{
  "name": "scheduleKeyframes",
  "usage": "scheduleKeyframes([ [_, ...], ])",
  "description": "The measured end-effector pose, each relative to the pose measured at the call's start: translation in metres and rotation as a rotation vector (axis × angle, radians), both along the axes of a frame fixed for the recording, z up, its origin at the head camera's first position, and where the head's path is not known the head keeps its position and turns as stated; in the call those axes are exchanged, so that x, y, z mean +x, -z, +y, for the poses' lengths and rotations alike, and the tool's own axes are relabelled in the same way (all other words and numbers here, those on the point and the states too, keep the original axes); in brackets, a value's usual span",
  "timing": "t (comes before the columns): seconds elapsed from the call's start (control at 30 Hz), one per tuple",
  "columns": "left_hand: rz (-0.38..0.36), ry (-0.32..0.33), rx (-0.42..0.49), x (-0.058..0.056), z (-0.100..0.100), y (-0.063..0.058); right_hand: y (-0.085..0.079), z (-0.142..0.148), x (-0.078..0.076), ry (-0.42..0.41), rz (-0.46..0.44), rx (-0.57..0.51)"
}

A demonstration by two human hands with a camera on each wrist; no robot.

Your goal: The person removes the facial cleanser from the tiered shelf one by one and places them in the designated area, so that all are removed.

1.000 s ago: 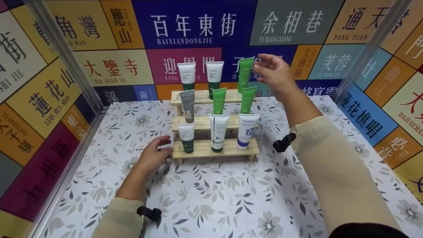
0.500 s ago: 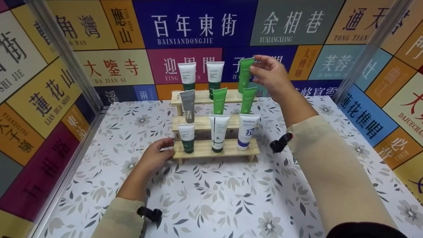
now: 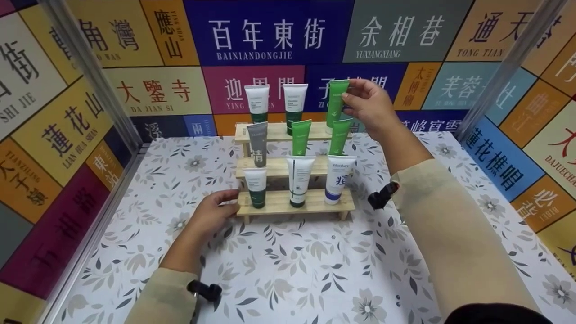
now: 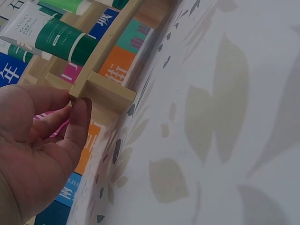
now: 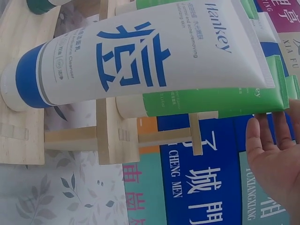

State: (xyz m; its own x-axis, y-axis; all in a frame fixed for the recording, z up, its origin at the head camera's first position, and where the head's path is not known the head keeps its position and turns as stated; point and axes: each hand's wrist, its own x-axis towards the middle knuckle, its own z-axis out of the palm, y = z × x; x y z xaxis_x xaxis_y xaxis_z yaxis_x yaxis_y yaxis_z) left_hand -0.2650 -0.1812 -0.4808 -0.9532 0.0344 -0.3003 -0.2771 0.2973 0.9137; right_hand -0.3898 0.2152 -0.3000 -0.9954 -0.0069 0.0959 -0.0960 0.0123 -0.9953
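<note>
A three-tier wooden stand [image 3: 275,206] holds squeeze tubes standing on their caps. At the top right, my right hand [image 3: 371,108] pinches the upper edge of a green tube [image 3: 335,105], thumb in front. In the right wrist view, a white tube with blue print [image 5: 140,56] partly covers the tubes behind it, beside the right hand [image 5: 276,159]. My left hand [image 3: 212,213] holds the left end of the lowest shelf. Seen from the left wrist, thumb and finger of the left hand [image 4: 42,145] grip the shelf's corner, near a white-and-green tube [image 4: 58,37].
Two white-and-green tubes [image 3: 294,105] share the top tier. A grey tube [image 3: 258,144] and two green tubes [image 3: 300,137] stand on the middle tier. Floral cloth [image 3: 279,270] covers the table; printed panels [image 3: 265,31] wall the back and sides.
My right hand has moved left onto the top green tube and taken its upper edge. My left hand has shifted slightly right and closed on the stand's end.
</note>
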Motion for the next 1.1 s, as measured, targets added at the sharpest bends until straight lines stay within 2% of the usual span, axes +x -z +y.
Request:
scheduleKeyframes([
  [0.3, 0.009, 0.01, 0.009, -0.001, -0.001, 0.002, 0.001, 0.01, 0.001, 0.013, 0.004, -0.056],
  [0.6, 0.018, -0.005, 0.029, 0.0, 0.001, 0.001, 0.009, 0.046, 0.005, 0.035, 0.015, -0.197],
  [0.77, -0.002, -0.008, 0.03, 0.001, 0.0, 0.003, 0.022, 0.066, 0.005, 0.064, -0.023, -0.263],
  [0.93, -0.006, -0.006, 0.028, 0.002, 0.0, 0.003, 0.041, 0.08, 0.006, 0.087, -0.087, -0.262],
  [1.1, -0.002, 0.001, 0.021, 0.001, 0.0, 0.001, 0.067, 0.089, 0.005, 0.088, -0.106, -0.228],
])
